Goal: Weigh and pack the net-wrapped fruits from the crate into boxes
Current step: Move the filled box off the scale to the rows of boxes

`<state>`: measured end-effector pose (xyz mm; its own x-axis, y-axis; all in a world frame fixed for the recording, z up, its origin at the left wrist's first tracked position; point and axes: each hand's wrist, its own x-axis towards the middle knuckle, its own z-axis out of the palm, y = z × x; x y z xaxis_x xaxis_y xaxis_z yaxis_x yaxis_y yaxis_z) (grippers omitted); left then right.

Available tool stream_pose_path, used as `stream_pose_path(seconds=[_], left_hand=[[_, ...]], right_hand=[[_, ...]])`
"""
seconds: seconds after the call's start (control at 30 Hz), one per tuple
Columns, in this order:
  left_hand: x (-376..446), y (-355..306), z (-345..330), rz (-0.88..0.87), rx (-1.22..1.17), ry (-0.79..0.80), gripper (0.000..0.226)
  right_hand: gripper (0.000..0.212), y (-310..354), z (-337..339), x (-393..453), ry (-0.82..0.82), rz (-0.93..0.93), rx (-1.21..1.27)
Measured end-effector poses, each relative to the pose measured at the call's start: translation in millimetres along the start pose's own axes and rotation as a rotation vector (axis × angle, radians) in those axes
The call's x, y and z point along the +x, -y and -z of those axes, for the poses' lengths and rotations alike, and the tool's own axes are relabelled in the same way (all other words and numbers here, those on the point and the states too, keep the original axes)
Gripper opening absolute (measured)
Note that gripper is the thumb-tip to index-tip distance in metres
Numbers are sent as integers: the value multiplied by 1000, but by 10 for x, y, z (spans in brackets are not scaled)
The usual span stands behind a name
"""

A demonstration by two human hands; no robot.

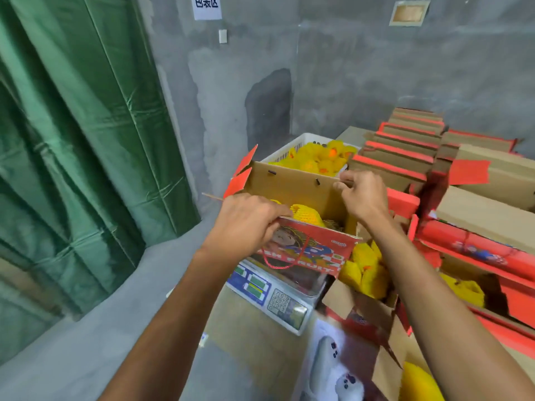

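A red printed fruit box (312, 250) with a rope handle stands on a white electronic scale (278, 296). Yellow net-wrapped fruit (307, 217) lies inside it. My left hand (246, 224) grips the near top edge of the box. My right hand (363, 193) pinches the upper right corner of the far brown flap (292, 186). Behind the box stands a white crate (301, 143) with several yellow net-wrapped fruits (324, 159).
Stacks of folded red-edged cartons (405, 146) stand at the back right. Open boxes holding wrapped fruit (367, 267) lie to the right of the scale. A green curtain (72, 134) hangs on the left, with a grey concrete wall behind.
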<state>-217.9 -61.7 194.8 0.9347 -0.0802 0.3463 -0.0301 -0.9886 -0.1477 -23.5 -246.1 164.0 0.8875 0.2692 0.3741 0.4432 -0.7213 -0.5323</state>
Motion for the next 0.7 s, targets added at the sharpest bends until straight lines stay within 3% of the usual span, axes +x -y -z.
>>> stream_pose_path(seconds=[0.2,0.33,0.43,0.7], left_hand=[[421,534,-552,-28,-62,159,36],[592,656,-765,-57,-213,193,63],[763,737,-927,-136,-205,224,34],[997,1092,-1074,-281,-239,269,31]], right_hand=[[12,-184,-781,335,90,-140,119],[17,-333,-1014,491,119,-225,123],[14,-453,-1092,557,116,-268,108],[9,-449,-1345,575,93,-411,161]])
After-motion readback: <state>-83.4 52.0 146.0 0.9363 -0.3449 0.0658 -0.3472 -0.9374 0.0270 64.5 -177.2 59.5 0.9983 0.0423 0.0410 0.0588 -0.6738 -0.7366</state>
